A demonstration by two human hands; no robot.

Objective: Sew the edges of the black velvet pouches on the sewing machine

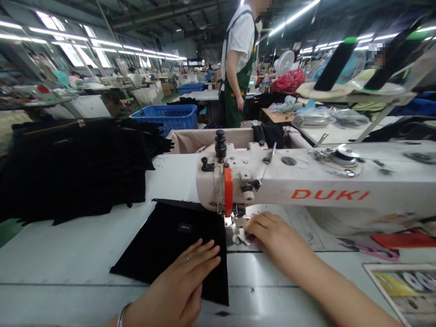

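My left hand (184, 277) lies flat with fingers stretched out on a black fabric piece (170, 240) that bears a small label, spread on the white sewing table (51, 254). My right hand (272, 231) rests by the presser foot of the white DUKI sewing machine (306, 181), its fingers curled at the needle plate (240, 234); whether they pinch anything is hidden. The right edge of the fabric runs under the needle area.
A tall stack of black fabric pieces (75, 168) lies at the left of the table. Pink-handled scissors (374, 250) and a red flat object (402, 240) lie at the right. A blue basket (170, 117) and a standing person (238, 63) are behind the machine.
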